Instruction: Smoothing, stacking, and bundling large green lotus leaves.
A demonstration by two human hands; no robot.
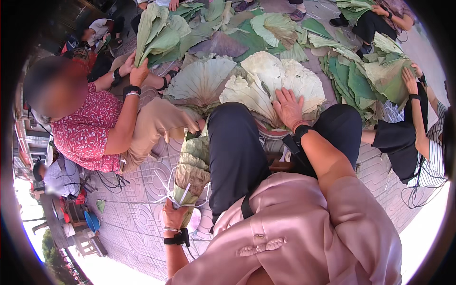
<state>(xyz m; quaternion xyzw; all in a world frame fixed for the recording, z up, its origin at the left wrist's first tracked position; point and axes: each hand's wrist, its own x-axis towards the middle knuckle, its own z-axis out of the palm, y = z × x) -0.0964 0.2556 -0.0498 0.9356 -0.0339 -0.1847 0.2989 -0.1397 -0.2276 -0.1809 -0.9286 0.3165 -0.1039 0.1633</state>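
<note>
At my left side, my left hand point(174, 213) grips the lower end of a folded bundle of dried lotus leaves point(192, 162). White plastic strapping point(183, 203) is tied around that bundle just above my fingers, its loose ends sticking out. My right hand point(289, 107) lies flat, palm down, on a pale, fan-shaped stack of lotus leaves point(263, 71) in front of my knees. Its fingers are slightly spread and hold nothing. A red-rimmed round object point(272, 132) shows partly beneath the stack; the leaves hide most of it.
Another fan of leaves point(203, 80) lies left of the stack, with a broad leaf heap point(228, 39) beyond. On the left, a seated person point(89, 128) holds folded leaves point(156, 39). A person at right point(427, 142) handles a green pile point(359, 78). Cables point(110, 181) trail on the paving.
</note>
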